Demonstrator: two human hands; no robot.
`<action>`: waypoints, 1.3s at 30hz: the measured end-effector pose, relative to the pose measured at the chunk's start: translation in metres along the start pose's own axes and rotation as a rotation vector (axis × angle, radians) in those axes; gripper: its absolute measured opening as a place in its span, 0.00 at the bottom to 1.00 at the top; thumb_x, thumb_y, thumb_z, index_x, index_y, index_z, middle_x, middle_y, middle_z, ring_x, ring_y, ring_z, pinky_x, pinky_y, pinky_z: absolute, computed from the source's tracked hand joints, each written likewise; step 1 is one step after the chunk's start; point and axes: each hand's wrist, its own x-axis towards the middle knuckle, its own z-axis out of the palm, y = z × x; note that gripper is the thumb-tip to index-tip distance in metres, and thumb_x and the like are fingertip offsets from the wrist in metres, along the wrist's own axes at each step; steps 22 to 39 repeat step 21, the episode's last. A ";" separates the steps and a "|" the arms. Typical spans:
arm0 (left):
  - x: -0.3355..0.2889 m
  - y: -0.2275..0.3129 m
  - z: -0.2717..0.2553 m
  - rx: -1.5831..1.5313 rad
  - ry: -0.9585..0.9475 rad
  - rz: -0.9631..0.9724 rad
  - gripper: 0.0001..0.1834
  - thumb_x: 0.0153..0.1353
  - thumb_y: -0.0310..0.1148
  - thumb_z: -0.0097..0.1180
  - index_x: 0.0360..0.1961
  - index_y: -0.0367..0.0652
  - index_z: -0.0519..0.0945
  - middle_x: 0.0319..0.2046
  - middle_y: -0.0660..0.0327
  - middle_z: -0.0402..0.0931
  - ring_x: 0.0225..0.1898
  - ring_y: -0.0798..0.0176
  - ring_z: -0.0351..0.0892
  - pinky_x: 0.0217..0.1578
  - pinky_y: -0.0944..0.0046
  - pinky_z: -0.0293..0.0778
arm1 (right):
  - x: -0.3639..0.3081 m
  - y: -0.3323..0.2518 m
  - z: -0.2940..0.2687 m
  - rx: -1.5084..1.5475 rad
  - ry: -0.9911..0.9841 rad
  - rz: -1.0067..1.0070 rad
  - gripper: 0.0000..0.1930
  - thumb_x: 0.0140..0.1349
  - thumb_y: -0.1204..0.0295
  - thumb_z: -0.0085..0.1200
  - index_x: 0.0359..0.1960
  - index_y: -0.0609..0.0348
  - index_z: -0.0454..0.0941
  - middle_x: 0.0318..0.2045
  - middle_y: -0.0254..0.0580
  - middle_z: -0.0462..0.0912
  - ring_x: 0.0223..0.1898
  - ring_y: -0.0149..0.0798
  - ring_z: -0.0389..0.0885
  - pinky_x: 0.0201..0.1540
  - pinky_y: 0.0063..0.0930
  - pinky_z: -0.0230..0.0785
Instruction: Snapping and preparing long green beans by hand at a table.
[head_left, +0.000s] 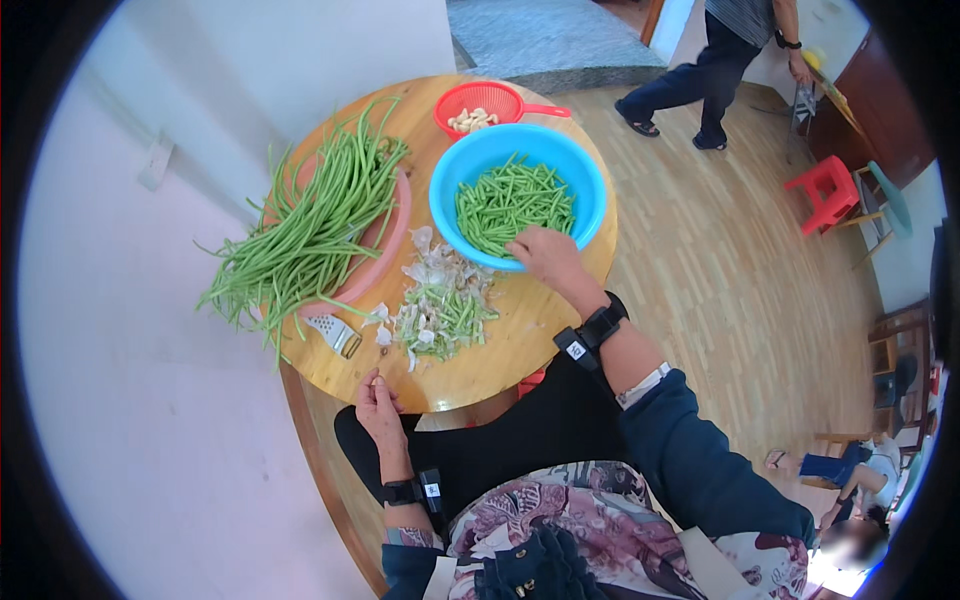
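Note:
My right hand (548, 256) is over the near rim of a blue basin (598, 205), fingers drawn together. Cut green bean pieces (512, 205) fill the bottom of that basin; whatever the fingers hold, if anything, is hidden. At the table's near edge, my left hand (378, 408) is closed, thumb and fingertips pinched together. Nothing nameable shows in that pinch. Between the hands lies a pile of green bean trimmings (440, 322) and papery garlic skins (440, 264). Long whole green beans (310, 225) are heaped on a pink tray (392, 240) at the left.
A metal grater or peeler (332, 334) lies near the left table edge. Peeled garlic cloves (472, 120) sit in a red strainer (516, 100) at the back of the round wooden table (540, 330). A person (710, 75) walks behind; red stools (826, 195) stand right.

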 end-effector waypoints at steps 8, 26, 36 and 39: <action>0.040 -0.057 -0.014 0.298 0.132 0.296 0.13 0.61 0.32 0.43 0.39 0.33 0.71 0.30 0.56 0.73 0.26 0.66 0.71 0.26 0.70 0.68 | 0.011 0.009 0.035 -0.072 -0.304 -0.119 0.12 0.54 0.62 0.43 0.21 0.52 0.77 0.21 0.45 0.76 0.27 0.48 0.76 0.27 0.41 0.67; 0.062 -0.079 0.003 0.418 0.221 0.401 0.15 0.61 0.33 0.44 0.42 0.31 0.71 0.36 0.48 0.73 0.36 0.52 0.74 0.38 0.62 0.69 | 0.011 -0.002 0.018 -0.022 -0.038 0.114 0.25 0.53 0.58 0.50 0.53 0.52 0.65 0.50 0.53 0.68 0.48 0.47 0.70 0.44 0.38 0.66; 0.062 -0.079 0.003 0.418 0.221 0.401 0.15 0.61 0.33 0.44 0.42 0.31 0.71 0.36 0.48 0.73 0.36 0.52 0.74 0.38 0.62 0.69 | 0.011 -0.002 0.018 -0.022 -0.038 0.114 0.25 0.53 0.58 0.50 0.53 0.52 0.65 0.50 0.53 0.68 0.48 0.47 0.70 0.44 0.38 0.66; 0.062 -0.079 0.003 0.418 0.221 0.401 0.15 0.61 0.33 0.44 0.42 0.31 0.71 0.36 0.48 0.73 0.36 0.52 0.74 0.38 0.62 0.69 | 0.011 -0.002 0.018 -0.022 -0.038 0.114 0.25 0.53 0.58 0.50 0.53 0.52 0.65 0.50 0.53 0.68 0.48 0.47 0.70 0.44 0.38 0.66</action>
